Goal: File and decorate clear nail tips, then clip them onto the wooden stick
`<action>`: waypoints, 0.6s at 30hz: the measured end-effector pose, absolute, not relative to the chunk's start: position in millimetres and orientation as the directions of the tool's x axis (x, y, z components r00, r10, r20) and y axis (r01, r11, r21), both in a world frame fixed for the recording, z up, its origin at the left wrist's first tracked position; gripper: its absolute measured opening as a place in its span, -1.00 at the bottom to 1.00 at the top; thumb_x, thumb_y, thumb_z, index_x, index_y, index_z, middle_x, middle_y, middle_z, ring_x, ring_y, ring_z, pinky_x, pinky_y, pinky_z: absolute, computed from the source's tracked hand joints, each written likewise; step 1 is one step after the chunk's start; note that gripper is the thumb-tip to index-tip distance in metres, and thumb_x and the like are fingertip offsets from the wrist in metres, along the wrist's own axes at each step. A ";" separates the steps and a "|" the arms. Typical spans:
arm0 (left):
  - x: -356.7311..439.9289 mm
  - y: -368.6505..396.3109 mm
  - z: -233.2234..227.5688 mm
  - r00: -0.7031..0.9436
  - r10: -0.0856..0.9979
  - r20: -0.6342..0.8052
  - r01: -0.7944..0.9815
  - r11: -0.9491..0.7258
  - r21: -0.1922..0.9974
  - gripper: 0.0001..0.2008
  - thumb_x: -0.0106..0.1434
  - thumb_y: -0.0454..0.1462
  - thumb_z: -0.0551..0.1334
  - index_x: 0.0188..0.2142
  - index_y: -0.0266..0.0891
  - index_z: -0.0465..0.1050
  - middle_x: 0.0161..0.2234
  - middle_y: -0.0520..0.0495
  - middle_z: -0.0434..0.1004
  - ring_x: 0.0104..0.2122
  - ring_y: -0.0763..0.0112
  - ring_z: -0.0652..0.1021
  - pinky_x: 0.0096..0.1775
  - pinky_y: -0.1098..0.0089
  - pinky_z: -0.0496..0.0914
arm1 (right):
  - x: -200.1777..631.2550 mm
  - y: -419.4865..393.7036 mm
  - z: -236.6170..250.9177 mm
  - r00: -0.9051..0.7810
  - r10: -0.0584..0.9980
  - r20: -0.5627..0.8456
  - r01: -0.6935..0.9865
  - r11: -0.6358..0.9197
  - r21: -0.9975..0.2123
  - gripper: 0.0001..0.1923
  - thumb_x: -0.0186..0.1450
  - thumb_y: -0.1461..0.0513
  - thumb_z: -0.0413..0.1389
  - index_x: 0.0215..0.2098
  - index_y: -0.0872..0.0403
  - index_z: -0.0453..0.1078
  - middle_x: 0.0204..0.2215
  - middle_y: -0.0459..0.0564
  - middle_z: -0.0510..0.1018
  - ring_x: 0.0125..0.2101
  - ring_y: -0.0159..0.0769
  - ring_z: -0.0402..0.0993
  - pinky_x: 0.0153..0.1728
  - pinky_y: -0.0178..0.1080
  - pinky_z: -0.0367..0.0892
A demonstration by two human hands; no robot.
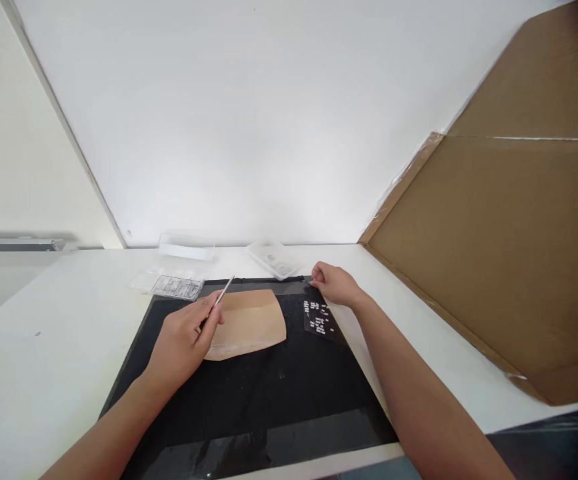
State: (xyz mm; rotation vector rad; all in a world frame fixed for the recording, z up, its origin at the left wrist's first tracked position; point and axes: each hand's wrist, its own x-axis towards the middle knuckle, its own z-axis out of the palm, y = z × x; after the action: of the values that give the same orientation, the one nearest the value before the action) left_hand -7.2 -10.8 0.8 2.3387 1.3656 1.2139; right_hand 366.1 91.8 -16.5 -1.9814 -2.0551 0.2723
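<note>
My left hand [185, 333] is closed around a thin, pale stick-like tool [225, 291], its tip pointing up and away. The hand is over the left part of a tan sheet [253, 320], which lies slightly curled on a black mat [249, 393]. At the mat's far right corner my right hand [336, 283] has thumb and fingers pinched together. Whatever is between those fingertips is too small to make out. Just below that hand, a clear card [317, 319] bearing several small white pieces rests on the mat.
Behind the mat sit a clear tray [271, 259] and a clear box [185, 248]. Clear packets with dark print [176, 285] lie at the far left edge of the mat. A cardboard panel [499, 267] stands along the right, and a white wall [249, 133] closes the back.
</note>
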 end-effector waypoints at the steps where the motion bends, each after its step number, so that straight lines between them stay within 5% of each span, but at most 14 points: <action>1: -7.2 -10.3 0.5 0.245 0.793 0.558 0.654 -0.560 0.509 -0.69 0.52 -0.23 0.08 -0.17 -0.26 0.60 -0.54 0.04 0.51 -0.51 0.49 0.53 -0.46 0.53 0.33 | 361.4 91.4 -16.3 -0.043 0.997 0.066 0.947 0.062 -0.314 -0.91 0.33 0.28 0.17 -0.24 -0.01 0.35 -0.29 -0.11 0.65 -0.29 -0.31 0.50 -0.36 -0.28 0.16; 12: -8.9 -8.3 -4.0 0.242 0.799 0.551 0.667 -0.549 0.504 -0.66 0.52 -0.23 0.11 0.13 -0.25 0.56 -0.42 0.02 0.60 -0.49 0.50 0.56 -0.46 0.53 0.34 | 364.4 83.0 -8.0 -0.065 0.997 0.033 0.971 0.071 -0.228 -0.81 0.32 0.26 0.20 -0.23 -0.02 0.24 -0.28 -0.07 0.64 -0.30 -0.26 0.50 -0.41 -0.28 0.10; 18: -8.8 -10.5 -2.3 0.260 0.795 0.548 0.662 -0.560 0.498 -0.71 0.52 -0.23 0.11 -0.01 -0.26 0.60 -0.42 0.00 0.61 -0.48 0.51 0.56 -0.47 0.54 0.32 | 346.8 86.2 -8.4 -0.127 0.992 0.023 0.975 0.130 -0.183 -0.81 0.34 0.25 0.19 -0.19 -0.02 0.23 -0.24 -0.06 0.64 -0.26 -0.25 0.50 -0.40 -0.27 0.07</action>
State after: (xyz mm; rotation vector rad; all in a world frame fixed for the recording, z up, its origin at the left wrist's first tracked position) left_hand -8.8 -10.5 -2.3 2.3554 1.3777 1.1824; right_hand 346.8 86.2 -8.4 -1.9774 -2.2527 0.1850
